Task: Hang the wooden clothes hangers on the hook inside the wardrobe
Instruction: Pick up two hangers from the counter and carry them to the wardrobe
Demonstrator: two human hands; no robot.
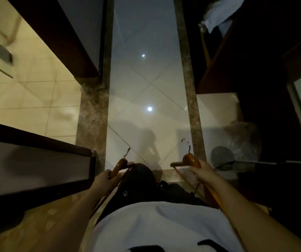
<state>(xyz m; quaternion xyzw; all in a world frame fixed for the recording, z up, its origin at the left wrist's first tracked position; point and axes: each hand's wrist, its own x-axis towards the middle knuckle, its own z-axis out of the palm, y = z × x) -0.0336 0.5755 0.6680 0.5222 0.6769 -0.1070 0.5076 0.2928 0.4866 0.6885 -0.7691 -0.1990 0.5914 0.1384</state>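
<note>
Hands grip one wooden hanger each: left hand (104, 179) on the left hanger (119, 167), right hand (203, 170) on the right hanger (189, 160); stiff, light, best held near the neck.

Glossy tiled floor (146, 91), speckled stone strips (93, 110)

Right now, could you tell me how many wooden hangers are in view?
2. One hanger is held by the left hand, the other hanger by the right hand. More may be hidden.

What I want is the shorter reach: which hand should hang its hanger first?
Likely right: the right hand grips the right hanger beside the dark wardrobe; the left hand, gripping the left hanger, is farther off.
</note>
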